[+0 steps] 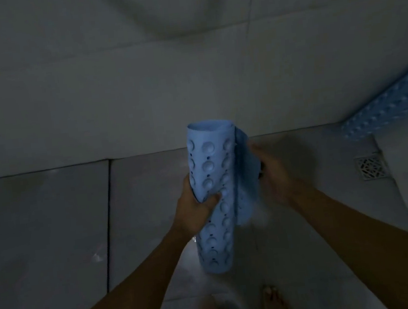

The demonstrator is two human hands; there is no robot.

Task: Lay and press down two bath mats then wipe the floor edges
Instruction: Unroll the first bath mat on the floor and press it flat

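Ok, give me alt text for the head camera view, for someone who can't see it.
A person standing barefoot on a dim tiled bathroom floor holds a rolled blue bath mat upright, the left hand gripping its middle and the right hand at its loose edge. A second blue mat lies along the wall at right, near a floor drain.

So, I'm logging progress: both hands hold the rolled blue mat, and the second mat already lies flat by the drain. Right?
Not quite. In the head view both hands, left hand and right hand, hold the rolled blue mat, but the second mat leans against the wall.
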